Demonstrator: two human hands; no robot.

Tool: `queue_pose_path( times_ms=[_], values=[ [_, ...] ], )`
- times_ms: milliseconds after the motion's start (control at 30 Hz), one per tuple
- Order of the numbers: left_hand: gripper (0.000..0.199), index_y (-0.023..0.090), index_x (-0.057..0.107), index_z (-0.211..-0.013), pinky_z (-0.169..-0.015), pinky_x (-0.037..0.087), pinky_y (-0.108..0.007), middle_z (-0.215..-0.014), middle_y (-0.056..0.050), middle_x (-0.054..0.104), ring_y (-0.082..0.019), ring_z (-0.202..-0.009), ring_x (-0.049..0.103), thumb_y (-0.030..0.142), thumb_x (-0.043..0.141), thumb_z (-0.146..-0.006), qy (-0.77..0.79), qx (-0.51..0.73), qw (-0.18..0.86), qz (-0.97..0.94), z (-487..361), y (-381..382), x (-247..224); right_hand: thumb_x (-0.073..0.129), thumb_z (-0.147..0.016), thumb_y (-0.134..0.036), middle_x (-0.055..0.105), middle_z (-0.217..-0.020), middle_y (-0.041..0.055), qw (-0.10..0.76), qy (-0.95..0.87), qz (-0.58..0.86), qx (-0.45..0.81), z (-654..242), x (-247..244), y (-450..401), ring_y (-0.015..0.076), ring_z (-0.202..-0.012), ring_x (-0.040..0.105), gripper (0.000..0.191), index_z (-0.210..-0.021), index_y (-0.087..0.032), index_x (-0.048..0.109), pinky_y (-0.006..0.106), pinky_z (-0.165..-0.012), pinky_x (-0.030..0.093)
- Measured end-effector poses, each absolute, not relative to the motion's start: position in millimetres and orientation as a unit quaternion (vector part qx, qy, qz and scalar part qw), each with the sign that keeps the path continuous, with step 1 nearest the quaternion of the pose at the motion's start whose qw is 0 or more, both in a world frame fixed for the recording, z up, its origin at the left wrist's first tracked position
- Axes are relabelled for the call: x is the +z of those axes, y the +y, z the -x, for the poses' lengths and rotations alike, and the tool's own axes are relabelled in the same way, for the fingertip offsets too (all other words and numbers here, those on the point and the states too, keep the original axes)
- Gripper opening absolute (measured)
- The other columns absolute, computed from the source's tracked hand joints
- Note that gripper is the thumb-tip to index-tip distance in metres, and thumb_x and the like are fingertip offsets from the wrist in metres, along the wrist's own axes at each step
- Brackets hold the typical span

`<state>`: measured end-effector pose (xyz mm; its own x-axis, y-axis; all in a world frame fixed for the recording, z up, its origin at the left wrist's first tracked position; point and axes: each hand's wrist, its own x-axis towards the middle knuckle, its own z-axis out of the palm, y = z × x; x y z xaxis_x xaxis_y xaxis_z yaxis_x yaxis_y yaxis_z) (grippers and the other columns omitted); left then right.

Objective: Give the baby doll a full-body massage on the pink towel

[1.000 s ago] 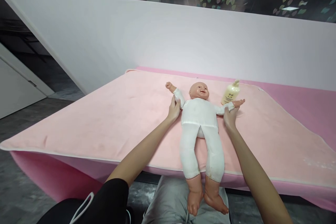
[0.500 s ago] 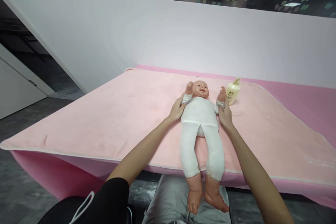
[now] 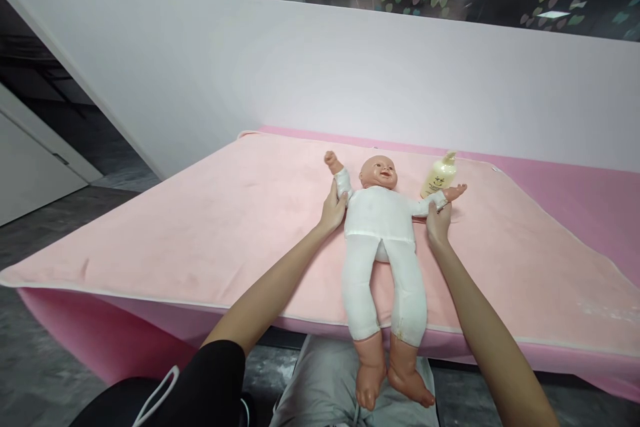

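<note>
A person's left hand [image 3: 332,209] and right hand [image 3: 439,221], set apart, grip the sleeved arms of a baby doll [image 3: 381,213] lying face-up on a pink blanket [image 3: 240,213] over a bench, its feet past the edge, a pump bottle [image 3: 439,176] near its outstretched arm.

Person, worn items & visible parts:
- Top: blk, plain; L sleeve [image 3: 225,370] ends approx. at elbow, straight hem.
- Cord [image 3: 159,395]: wht, thin, rounded, looped, lying on blk fabric.
- Trousers [image 3: 317,387]: lt gry, soft fabric w/ creases, loose cut.
- Drawstring [image 3: 357,415]: pale, narrow, at front of trousers, partly seen.
- Forearms, L [image 3: 273,280] & R [image 3: 483,307]: bare, slim, smooth.
- L hand [image 3: 332,211], R hand [image 3: 439,223]: bare, slender, no gloves.
</note>
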<state>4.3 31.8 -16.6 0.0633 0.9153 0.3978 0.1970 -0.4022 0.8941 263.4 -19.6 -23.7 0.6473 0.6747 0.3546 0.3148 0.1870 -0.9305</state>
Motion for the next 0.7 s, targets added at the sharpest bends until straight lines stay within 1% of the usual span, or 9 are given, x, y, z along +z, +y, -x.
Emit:
queue_pose_path(
  times_ms=[100,200,300,367,433,567,633,700],
  values=[
    [0.056,0.022,0.027,-0.142,-0.090,0.041,-0.040,-0.109,-0.009,0.058,-0.025,-0.100,0.053,0.039,0.040,-0.090,0.431,0.452,0.259,-0.736,-2.4,28.7,-13.9,0.040,-0.081,-0.030,0.055,-0.122,0.0126,0.583,-0.480,0.649,0.091,-253.7,-15.0,-26.7,0.0238,-0.107,0.054,0.055,-0.134,-0.017,0.035,0.043,-0.093,0.043],
    [0.057,0.022,0.028,-0.143,-0.088,0.040,-0.040,-0.095,-0.008,0.055,-0.025,-0.095,0.051,0.039,0.038,-0.090,0.447,0.377,0.185,-0.790,0.7,27.3,-10.3,0.036,-0.083,-0.024,0.058,-0.115,0.0097,0.480,-0.601,0.639,0.019,-246.5,-13.3,-31.2,0.0234,-0.104,0.053,0.054,-0.136,-0.020,0.037,0.040,-0.090,0.045],
    [0.054,0.024,0.031,-0.142,-0.089,0.040,-0.039,-0.097,-0.009,0.052,-0.024,-0.094,0.050,0.036,0.038,-0.090,0.448,0.328,0.141,-0.820,2.1,26.6,-7.5,0.033,-0.082,-0.018,0.059,-0.108,0.0080,0.390,-0.673,0.625,-0.059,-241.0,-13.4,-33.9,0.0227,-0.101,0.052,0.054,-0.135,-0.023,0.041,0.037,-0.084,0.047],
    [0.052,0.026,0.032,-0.142,-0.089,0.040,-0.038,-0.101,-0.009,0.051,-0.024,-0.096,0.049,0.033,0.038,-0.090,0.444,0.313,0.122,-0.831,1.6,26.2,-6.4,0.033,-0.082,-0.015,0.059,-0.105,0.0078,0.361,-0.684,0.627,-0.090,-238.3,-12.4,-35.5,0.0226,-0.097,0.052,0.055,-0.135,-0.024,0.043,0.035,-0.079,0.048],
    [0.050,0.027,0.035,-0.140,-0.090,0.040,-0.037,-0.105,-0.009,0.051,-0.024,-0.100,0.048,0.028,0.038,-0.090,0.441,0.305,0.107,-0.837,0.4,26.0,-5.9,0.033,-0.082,-0.015,0.058,-0.106,0.0077,0.351,-0.686,0.629,-0.104,-236.3,-10.6,-37.0,0.0224,-0.095,0.052,0.055,-0.135,-0.025,0.043,0.034,-0.078,0.048],
    [0.049,0.028,0.039,-0.138,-0.090,0.041,-0.037,-0.114,-0.010,0.050,-0.024,-0.106,0.047,0.024,0.036,-0.089,0.445,0.301,0.102,-0.837,-1.1,24.7,-5.7,0.033,-0.082,-0.015,0.059,-0.107,0.0082,0.351,-0.688,0.629,-0.088,-234.6,-7.3,-38.9,0.0226,-0.097,0.052,0.053,-0.133,-0.024,0.045,0.035,-0.081,0.047],
    [0.050,0.027,0.037,-0.139,-0.091,0.041,-0.038,-0.116,-0.010,0.051,-0.024,-0.107,0.048,0.024,0.037,-0.089,0.439,0.315,0.123,-0.832,-0.9,24.2,-6.2,0.033,-0.082,-0.016,0.059,-0.109,0.0085,0.380,-0.679,0.626,-0.050,-235.3,-7.7,-37.7,0.0228,-0.100,0.052,0.053,-0.133,-0.023,0.045,0.038,-0.085,0.047],
    [0.051,0.027,0.034,-0.140,-0.093,0.040,-0.039,-0.117,-0.010,0.054,-0.024,-0.108,0.049,0.026,0.038,-0.089,0.422,0.348,0.162,-0.821,-0.3,25.3,-8.3,0.036,-0.081,-0.018,0.058,-0.113,0.0080,0.447,-0.648,0.616,0.007,-237.9,-10.3,-34.1,0.0222,-0.105,0.052,0.052,-0.132,-0.023,0.044,0.040,-0.091,0.044]
  ],
)
